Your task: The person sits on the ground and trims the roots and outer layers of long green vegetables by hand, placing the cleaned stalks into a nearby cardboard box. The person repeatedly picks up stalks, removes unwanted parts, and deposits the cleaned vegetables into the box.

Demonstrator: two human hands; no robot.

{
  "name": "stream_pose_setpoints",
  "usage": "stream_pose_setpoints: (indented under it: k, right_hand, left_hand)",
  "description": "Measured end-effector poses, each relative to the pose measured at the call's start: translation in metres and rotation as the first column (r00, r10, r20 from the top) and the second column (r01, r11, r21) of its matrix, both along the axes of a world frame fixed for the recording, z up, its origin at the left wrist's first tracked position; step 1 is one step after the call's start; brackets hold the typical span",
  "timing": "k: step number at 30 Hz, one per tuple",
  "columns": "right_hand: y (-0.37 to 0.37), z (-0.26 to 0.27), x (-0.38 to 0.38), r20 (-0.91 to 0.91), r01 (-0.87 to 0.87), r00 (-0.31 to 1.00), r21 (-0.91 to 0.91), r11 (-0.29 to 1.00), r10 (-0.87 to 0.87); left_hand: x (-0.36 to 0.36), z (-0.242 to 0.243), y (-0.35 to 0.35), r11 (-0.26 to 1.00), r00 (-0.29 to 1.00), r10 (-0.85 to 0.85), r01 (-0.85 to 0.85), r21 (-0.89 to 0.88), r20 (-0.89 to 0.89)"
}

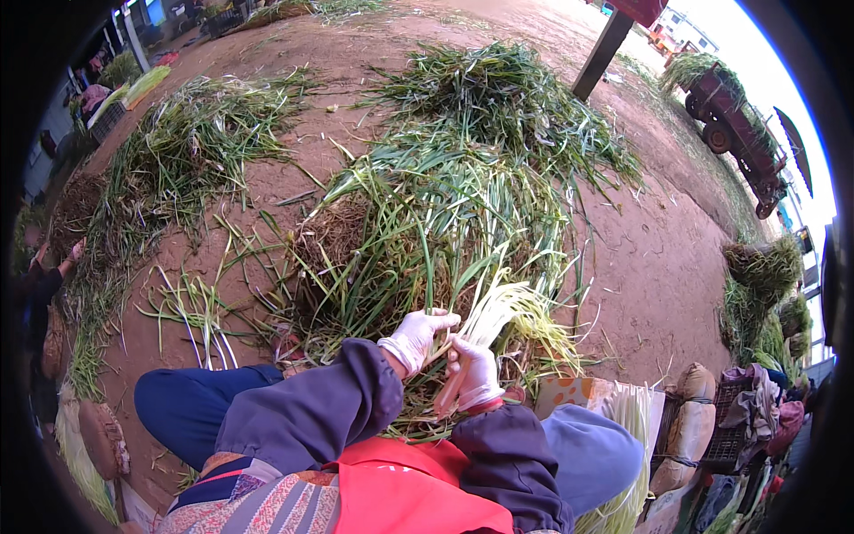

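My left hand, in a thin whitish glove, pinches a green leafy stalk between thumb and fingers. Close beside it, my right hand, gloved too, is closed around a bundle of pale yellow-white leafy stalks. The bundle's pinkish lower ends point down toward my lap, while its limp yellow tops droop to the right. Just beyond both hands lies a large heap of green leafy plants, with a brown root clump at its left. My right fingers partly hide the bundle's middle.
Long pale stalks lie beside my right knee, near a tied, stuffed roll. Loose stalks lie by my left knee. More plant heaps spread farther out. A post and a loaded cart stand beyond. Another person's hand shows left.
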State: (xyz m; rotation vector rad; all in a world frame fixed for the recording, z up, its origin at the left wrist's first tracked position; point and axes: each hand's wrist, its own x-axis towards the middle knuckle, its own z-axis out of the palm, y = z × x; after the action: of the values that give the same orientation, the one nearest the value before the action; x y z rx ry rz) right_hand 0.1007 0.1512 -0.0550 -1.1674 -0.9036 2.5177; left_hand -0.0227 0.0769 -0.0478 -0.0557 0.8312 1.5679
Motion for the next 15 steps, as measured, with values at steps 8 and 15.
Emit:
stream_pose_setpoints:
  k: [8, 15]
  right_hand:
    - [0.056, 0.014, 0.006, -0.287, 0.253, 0.916, -0.133, 0.958, -0.282]
    - [0.099, 0.062, 0.027, -0.392, 0.406, 0.823, -0.099, 0.909, -0.411]
  left_hand:
    - [-0.021, -0.035, -0.087, 0.995, 0.995, 0.085, -0.082, 0.063, -0.049]
    - [-0.056, -0.049, -0.169, 0.068, -0.407, -0.877, 0.42, -0.905, -0.255]
